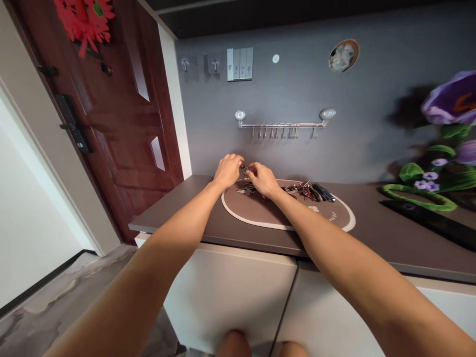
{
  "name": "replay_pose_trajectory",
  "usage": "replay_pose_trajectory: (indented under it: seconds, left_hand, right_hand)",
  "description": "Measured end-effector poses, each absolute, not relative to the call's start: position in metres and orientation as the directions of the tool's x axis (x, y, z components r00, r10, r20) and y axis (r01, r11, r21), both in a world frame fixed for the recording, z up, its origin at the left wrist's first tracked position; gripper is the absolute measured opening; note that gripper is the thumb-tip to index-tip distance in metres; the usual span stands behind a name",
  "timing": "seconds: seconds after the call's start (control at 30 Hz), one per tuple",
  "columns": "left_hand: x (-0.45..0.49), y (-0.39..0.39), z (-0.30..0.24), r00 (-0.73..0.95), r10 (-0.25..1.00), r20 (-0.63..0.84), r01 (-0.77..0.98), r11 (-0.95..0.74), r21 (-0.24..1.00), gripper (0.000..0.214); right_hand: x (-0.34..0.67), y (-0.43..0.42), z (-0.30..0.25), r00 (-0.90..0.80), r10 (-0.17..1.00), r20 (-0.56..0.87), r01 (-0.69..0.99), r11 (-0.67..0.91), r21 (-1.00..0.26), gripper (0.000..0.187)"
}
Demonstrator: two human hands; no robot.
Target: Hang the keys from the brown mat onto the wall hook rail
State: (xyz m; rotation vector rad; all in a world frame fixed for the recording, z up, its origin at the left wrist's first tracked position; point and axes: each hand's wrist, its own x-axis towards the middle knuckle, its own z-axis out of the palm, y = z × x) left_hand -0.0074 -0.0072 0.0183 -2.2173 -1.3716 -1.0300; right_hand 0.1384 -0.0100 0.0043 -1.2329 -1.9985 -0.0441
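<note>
Both hands pinch small keys at the mat's far edge.
The left hand [227,171] and right hand [263,179] curl inward, fingertips pressed on the small keys [244,171]; loose keys [246,190] and a tangled bunch [310,192] remain on the mat [267,210].

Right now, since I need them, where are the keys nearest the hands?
In the head view, the keys lie on the left end of the oval mat, just below the left hand and right hand.

Grey wall [282,89] w/ flower mural [449,101], wood door [111,124], white cabinets [230,297]
</note>
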Motion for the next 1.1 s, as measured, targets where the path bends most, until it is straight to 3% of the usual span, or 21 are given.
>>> replay_pose_trajectory:
  seconds: [0.37, 0.73, 0.9, 1.1]
  left_hand:
    - [-0.006, -0.004, 0.016, 0.283, 0.594, 0.753, 0.83, -0.544, 0.118, 0.029]
    - [-0.006, 0.002, 0.013, 0.16, 0.677, 0.719, 0.767, -0.543, 0.341, 0.025]
    - [-0.003, 0.003, 0.011, 0.169, 0.731, 0.661, 0.686, -0.569, 0.454, 0.022]
    - [0.0, 0.002, 0.008, 0.229, 0.755, 0.615, 0.656, -0.587, 0.476, 0.021]
  right_hand:
    - [0.14, -0.004, 0.0, -0.202, 0.768, 0.607, 0.748, 0.521, -0.412, 0.017]
    - [0.143, 0.0, 0.004, -0.114, 0.779, 0.617, 0.483, 0.586, -0.651, 0.021]
    - [0.147, 0.001, 0.009, -0.09, 0.733, 0.675, 0.45, 0.634, -0.628, 0.023]
    - [0.151, 0.001, 0.012, -0.061, 0.693, 0.718, 0.472, 0.654, -0.591, 0.024]
